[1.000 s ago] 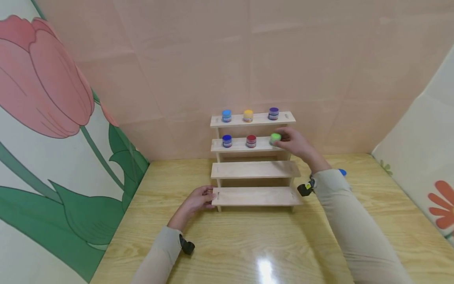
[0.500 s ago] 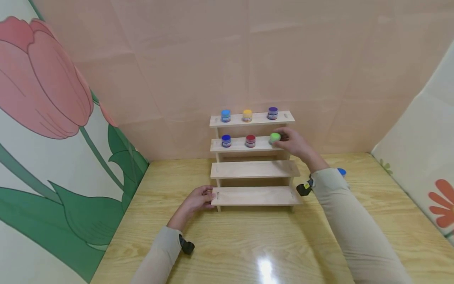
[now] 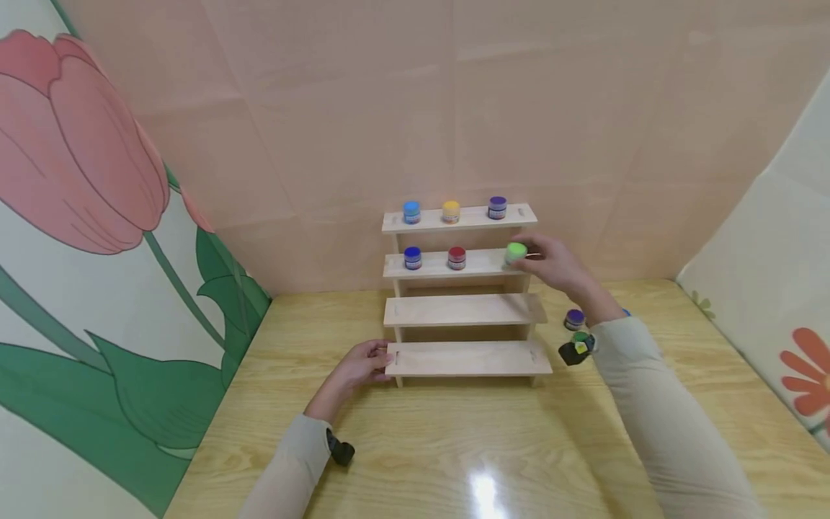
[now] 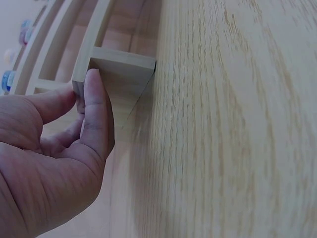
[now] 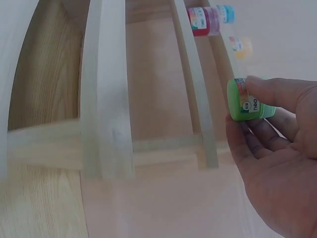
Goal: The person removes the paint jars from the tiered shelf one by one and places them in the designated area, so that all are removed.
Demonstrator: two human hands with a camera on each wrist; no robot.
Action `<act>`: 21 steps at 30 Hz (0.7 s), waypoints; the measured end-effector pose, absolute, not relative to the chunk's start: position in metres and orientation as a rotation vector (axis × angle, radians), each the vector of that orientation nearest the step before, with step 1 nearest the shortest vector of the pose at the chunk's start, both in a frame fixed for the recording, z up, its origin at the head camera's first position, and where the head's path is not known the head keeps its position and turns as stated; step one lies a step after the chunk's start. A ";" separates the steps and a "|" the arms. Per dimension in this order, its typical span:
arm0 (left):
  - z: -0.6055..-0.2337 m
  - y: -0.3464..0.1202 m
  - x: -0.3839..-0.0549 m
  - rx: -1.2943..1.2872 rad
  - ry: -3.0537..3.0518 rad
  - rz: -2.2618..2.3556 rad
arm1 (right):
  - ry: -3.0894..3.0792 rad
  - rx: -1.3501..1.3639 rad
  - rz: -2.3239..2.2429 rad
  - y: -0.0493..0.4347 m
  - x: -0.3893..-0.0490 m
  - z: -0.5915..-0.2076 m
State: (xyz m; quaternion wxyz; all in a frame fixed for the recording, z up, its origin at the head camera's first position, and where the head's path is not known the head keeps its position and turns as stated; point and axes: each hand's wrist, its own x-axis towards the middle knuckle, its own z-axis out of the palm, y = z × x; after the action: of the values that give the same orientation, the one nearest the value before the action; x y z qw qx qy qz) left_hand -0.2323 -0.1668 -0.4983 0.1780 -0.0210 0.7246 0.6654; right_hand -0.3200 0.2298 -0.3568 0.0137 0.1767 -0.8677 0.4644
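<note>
My right hand (image 3: 554, 267) pinches a small green paint jar (image 3: 515, 253) between thumb and fingers at the right end of the second shelf from the top. In the right wrist view the green jar's label faces the camera, and its base is close over the shelf edge. A dark blue jar (image 3: 413, 258) and a red jar (image 3: 457, 259) stand on that same shelf. The wooden step rack (image 3: 467, 359) has its lowest board's left end gripped by my left hand (image 3: 359, 365), thumb on top and fingers under, as the left wrist view shows.
On the top shelf stand a light blue jar (image 3: 411, 213), a yellow jar (image 3: 451, 212) and a purple jar (image 3: 497, 208). Right of the rack, another purple jar (image 3: 574, 319) and a partly hidden green-lidded one (image 3: 580, 336) sit on the wooden table (image 3: 415, 447). A pink backdrop rises behind.
My right hand has shifted right with the green jar, toward the shelf's end. Jars on the table have come into sight beside my right wrist. My left hand stays on the rack.
</note>
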 end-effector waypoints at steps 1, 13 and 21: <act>-0.498 -0.167 -0.233 -0.062 2.050 1.883 | -2.699 0.553 1.449 0.233 -0.318 -0.356; -0.497 -0.168 -0.233 -0.080 2.044 1.870 | -2.781 0.461 1.404 0.275 -0.296 -0.361; -0.497 -0.167 -0.234 -0.070 2.035 1.872 | -2.789 0.488 1.327 0.307 -0.284 -0.374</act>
State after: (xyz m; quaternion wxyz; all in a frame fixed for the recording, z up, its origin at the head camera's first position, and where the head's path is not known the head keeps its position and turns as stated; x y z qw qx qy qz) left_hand -0.2335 -0.1671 -0.4967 0.1866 -0.0249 0.7228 0.6649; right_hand -0.2841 0.3070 -0.3742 0.0073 0.1562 -0.8920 0.4242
